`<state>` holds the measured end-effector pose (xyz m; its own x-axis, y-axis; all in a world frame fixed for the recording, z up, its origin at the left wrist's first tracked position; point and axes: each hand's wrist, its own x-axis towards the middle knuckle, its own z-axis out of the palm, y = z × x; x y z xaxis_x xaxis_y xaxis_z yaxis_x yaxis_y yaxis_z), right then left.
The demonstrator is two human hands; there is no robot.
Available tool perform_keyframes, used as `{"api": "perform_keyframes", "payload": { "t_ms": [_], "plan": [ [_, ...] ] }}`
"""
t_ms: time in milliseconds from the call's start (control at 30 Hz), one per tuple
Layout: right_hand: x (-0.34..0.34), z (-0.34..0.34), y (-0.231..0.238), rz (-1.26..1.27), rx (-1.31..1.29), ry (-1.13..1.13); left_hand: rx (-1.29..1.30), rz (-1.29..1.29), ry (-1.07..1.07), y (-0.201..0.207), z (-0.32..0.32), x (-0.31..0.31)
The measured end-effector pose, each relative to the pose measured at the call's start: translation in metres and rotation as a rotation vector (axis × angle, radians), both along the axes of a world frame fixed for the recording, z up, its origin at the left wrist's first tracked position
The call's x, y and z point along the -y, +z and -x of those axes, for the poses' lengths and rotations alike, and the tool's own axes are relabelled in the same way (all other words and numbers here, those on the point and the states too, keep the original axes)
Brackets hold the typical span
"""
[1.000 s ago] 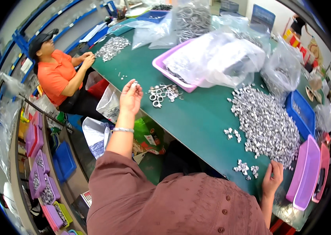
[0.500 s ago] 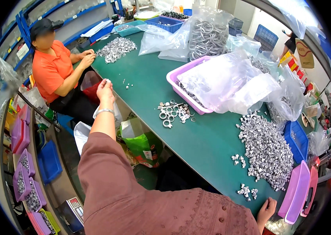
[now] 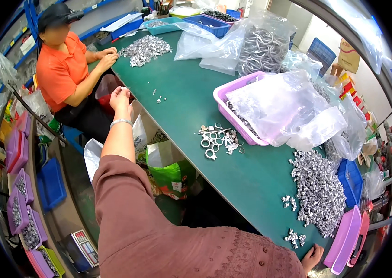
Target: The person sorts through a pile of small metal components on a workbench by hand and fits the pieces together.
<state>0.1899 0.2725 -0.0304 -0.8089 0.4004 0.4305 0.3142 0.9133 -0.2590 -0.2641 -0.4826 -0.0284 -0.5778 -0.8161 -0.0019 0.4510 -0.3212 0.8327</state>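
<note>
My left arm reaches out past the table's left edge, and my left hand is closed in a pinch. A small whitish piece shows at its fingertips, too small to name. Nearest to it on the green table lie a few tiny white and silvery pieces. At the near right edge of the table rests my right hand, fingers curled in, with nothing seen in them. Just beyond it are a little cluster of silvery metal parts and a large heap of similar parts.
A co-worker in an orange shirt sits at the far left beside another heap of metal parts. Metal rings lie mid-table near a pink basket under plastic bags. A green bag stands below the edge; shelves with bins line the left.
The view has shifted, so the table's things sit farther right in the picture. My left hand has moved slightly away from the table edge, still pinched. My right hand stays at the edge.
</note>
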Motion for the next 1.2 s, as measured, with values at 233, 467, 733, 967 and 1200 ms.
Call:
{"api": "perform_keyframes", "payload": {
  "t_ms": [233, 467, 733, 967, 1200],
  "plan": [
    [-0.003, 0.0, -0.003, -0.04, -0.026, 0.025, -0.03, 0.005, 0.075, -0.002, 0.001, 0.011],
    [-0.005, -0.001, -0.003, -0.041, -0.014, 0.007, 0.013, -0.061, 0.073, 0.001, -0.002, 0.017],
    [0.008, 0.002, 0.004, -0.076, -0.002, 0.032, 0.021, -0.114, 0.088, 0.001, -0.008, 0.014],
    [0.01, 0.008, 0.005, -0.031, -0.014, 0.032, -0.027, -0.147, 0.099, 0.005, -0.003, 0.011],
    [0.008, 0.006, 0.004, -0.04, -0.02, 0.05, -0.063, -0.172, 0.103, 0.006, 0.002, 0.006]
  ]
}}
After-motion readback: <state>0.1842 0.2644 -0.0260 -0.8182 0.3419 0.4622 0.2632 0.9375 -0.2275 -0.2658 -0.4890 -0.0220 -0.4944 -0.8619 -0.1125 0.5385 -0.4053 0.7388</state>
